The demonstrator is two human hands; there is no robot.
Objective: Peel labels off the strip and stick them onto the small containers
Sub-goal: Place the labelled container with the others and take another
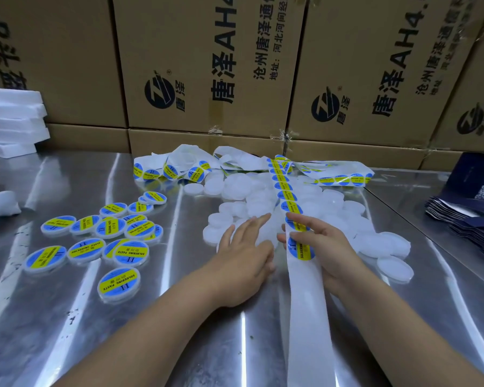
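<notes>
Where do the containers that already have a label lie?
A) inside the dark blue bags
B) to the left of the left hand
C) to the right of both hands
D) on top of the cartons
B: the labelled containers lie on the table to the left of the left hand; the pile ahead of the hands has no labels.

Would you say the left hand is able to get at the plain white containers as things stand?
Probably yes: the left hand lies open at the near edge of the white containers, with nothing between. The label strip, held by the right hand, runs beside it, not across.
</notes>
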